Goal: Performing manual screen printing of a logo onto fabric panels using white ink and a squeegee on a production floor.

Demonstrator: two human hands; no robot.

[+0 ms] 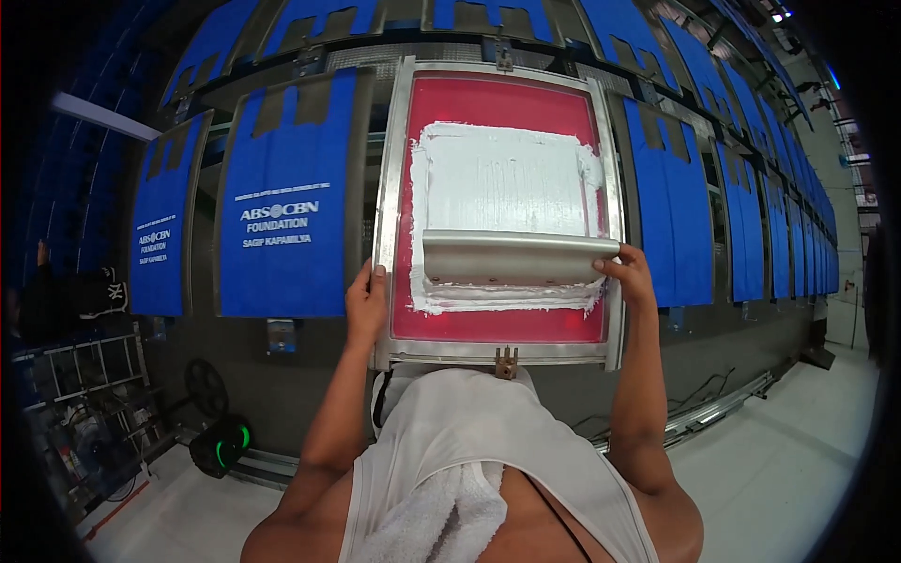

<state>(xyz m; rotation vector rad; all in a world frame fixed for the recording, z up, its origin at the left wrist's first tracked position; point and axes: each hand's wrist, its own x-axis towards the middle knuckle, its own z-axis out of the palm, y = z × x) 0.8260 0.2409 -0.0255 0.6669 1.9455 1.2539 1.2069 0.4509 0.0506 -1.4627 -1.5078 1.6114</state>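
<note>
A silk-screen frame [387, 225] of silvery metal lies in front of me, with red mesh [507, 98] stretched inside it. Thick white ink [502, 174] covers the middle of the mesh in a rough-edged rectangle. Across the lower part of the ink rests a wide metal squeegee [511, 255]. My right hand [633, 277] is closed on the squeegee's right end, close to the frame's right side. At the frame's left side, my left hand [368, 305] grips the metal edge, thumb on top; its other fingers are mostly hidden.
Blue bag-shaped fabric pieces [291, 244] lie on boards to both sides and in a row beyond, the left ones with white print. A metal clamp [507, 361] sits at the frame's near edge. Lower left are a black wheel [206, 387] and a rack [80, 371].
</note>
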